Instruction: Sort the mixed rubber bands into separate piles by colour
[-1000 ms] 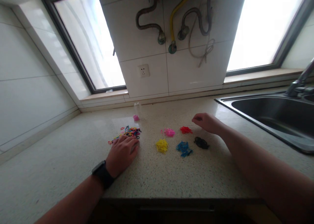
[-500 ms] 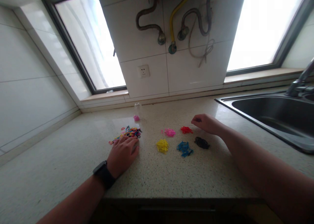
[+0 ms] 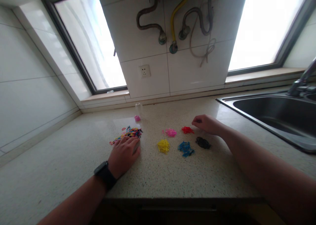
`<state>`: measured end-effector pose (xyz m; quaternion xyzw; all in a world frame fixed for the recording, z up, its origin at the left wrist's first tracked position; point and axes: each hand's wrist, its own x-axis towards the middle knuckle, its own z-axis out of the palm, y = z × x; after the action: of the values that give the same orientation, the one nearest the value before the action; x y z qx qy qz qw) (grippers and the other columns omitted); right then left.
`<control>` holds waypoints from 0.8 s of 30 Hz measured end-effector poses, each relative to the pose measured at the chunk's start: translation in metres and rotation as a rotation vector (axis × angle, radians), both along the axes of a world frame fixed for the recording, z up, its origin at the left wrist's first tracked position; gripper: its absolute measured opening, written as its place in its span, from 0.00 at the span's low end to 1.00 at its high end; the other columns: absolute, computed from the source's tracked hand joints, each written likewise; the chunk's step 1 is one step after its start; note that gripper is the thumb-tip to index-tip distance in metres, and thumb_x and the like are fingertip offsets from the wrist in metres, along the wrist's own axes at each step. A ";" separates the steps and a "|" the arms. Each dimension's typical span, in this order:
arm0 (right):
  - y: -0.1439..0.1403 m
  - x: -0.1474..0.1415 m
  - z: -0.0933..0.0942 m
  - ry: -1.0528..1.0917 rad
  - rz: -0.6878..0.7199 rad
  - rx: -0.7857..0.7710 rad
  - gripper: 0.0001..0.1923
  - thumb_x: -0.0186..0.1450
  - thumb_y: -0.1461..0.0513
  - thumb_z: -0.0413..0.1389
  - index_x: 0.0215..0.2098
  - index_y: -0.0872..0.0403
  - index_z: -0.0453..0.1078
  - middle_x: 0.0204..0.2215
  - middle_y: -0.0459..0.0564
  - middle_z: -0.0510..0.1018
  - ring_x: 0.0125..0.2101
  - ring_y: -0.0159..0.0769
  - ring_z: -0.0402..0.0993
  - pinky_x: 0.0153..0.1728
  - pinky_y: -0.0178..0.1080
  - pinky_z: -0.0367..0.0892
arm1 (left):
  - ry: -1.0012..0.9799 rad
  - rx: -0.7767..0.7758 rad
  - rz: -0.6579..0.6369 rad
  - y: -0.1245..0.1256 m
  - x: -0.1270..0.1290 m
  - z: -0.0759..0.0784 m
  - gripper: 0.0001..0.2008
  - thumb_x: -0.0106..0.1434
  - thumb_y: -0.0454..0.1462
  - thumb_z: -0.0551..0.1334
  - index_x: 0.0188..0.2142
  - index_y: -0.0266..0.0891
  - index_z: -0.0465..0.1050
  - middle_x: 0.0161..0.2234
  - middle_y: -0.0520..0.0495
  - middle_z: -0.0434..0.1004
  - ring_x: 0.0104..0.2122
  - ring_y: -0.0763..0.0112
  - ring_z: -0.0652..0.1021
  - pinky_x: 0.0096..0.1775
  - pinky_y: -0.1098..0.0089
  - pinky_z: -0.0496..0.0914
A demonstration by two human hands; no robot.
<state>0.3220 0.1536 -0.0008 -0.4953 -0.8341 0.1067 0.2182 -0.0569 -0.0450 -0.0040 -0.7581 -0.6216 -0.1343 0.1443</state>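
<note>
Little had changed: the right hand (image 3: 207, 124) edged nearer the red pile (image 3: 187, 130), fingers curled, contents unclear. The left hand (image 3: 124, 155) stayed flat at six o'clock of the mixed pile (image 3: 128, 133), holding nothing.

A speckled stone counter (image 3: 172, 179) runs along white tiled walls (image 3: 27, 87). Two windows, one on the left (image 3: 91, 40) and one on the right (image 3: 264, 24), let in bright daylight (both panes are washed out). Between them sits a wall socket (image 3: 145, 71), with pipes and hoses (image 3: 177, 17) hanging above. A steel sink (image 3: 278, 114) with a tap (image 3: 302, 83) is set into the counter on the right.
</note>
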 end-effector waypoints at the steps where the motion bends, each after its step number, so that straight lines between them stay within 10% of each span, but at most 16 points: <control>1: 0.000 0.000 0.000 0.000 0.002 -0.003 0.15 0.63 0.53 0.55 0.34 0.53 0.79 0.27 0.51 0.81 0.28 0.38 0.75 0.30 0.37 0.63 | -0.001 0.009 -0.004 0.000 0.000 0.000 0.16 0.67 0.40 0.57 0.52 0.41 0.74 0.52 0.45 0.77 0.51 0.54 0.73 0.52 0.49 0.67; 24: -0.001 0.000 -0.001 -0.026 0.043 -0.016 0.14 0.63 0.55 0.54 0.35 0.53 0.79 0.28 0.51 0.81 0.27 0.36 0.74 0.28 0.37 0.61 | -0.321 0.196 -0.212 0.004 -0.002 -0.002 0.03 0.63 0.35 0.64 0.37 0.43 0.78 0.33 0.49 0.80 0.38 0.63 0.76 0.42 0.60 0.73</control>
<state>0.3216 0.1523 -0.0017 -0.4804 -0.8464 0.1115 0.2010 -0.0594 -0.0414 -0.0060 -0.7705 -0.5372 -0.3276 0.1018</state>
